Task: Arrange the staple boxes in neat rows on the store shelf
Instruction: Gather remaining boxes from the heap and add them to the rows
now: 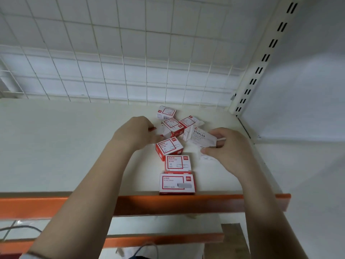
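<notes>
Several small red-and-white staple boxes lie on the white shelf. Three form a rough line running back from the front edge: one at the edge, one behind it, and a tilted one. Farther back, a loose cluster includes boxes at the rear, centre and right. My left hand grips a red-edged box at the cluster's left side. My right hand pinches a white box marked STAPLES, tilted off the shelf.
An orange strip runs along the shelf's front edge. A white wire grid forms the back wall. A slotted upright post stands at the right rear corner, beside a white side wall. A lower shelf with an orange edge shows below.
</notes>
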Tool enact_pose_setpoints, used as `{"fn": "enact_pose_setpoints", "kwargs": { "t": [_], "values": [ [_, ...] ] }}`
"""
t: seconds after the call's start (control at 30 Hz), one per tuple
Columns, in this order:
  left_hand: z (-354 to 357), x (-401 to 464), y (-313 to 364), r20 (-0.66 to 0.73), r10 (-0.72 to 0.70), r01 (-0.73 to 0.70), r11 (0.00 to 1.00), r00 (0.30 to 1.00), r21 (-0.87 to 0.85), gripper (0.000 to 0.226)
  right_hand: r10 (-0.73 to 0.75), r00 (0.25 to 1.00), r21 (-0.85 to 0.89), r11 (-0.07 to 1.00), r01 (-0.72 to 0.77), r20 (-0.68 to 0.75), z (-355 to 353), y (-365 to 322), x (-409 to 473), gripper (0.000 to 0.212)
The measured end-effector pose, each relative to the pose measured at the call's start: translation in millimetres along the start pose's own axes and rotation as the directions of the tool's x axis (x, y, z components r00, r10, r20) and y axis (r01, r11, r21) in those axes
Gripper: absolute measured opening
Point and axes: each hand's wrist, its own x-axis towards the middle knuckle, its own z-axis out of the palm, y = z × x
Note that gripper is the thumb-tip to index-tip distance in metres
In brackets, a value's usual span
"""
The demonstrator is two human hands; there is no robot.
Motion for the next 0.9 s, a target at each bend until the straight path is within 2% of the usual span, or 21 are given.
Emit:
{"fn": "enact_pose_setpoints", "kwargs": {
  "t": [0.13,0.4,0.6,0.73,0.9],
  "values": [
    [2.8,-13.0,-3.7,-0.117,-0.067,0.056,0.994,0.991,-0.098,0.047,-0.030,0.999,0.026,0.999,0.029,0.028,0.3,2.7,1.0,0.031],
    [-2.4,-55.3,-50.7,-0.358,-0.101,0.046,0.986,0.928,-0.159,0.029,-0.172,0.982,0.051,0.984,0.168,0.080,19.5,-22.3,-3.5,0.036],
    [-27.4,-94.9,-112.0,-0.471,-0.134,0.057,0.983,0.872,-0.174,0.022,-0.227,0.965,0.071,0.973,0.220,0.133,59.0,-70.1,-19.3,0.024],
    [-49.8,-128.0,-165.7,-0.519,-0.173,0.088,0.979,0.837,-0.184,0.022,-0.284,0.949,0.112,0.956,0.270,0.139,101.9,-115.4,-38.4,0.028],
    [-85.2,-172.5,-253.2,-0.541,-0.183,0.123,0.982,0.821,-0.145,0.030,-0.307,0.942,0.154,0.946,0.286,0.133,171.5,-176.8,-79.8,0.024]
  ]
}}
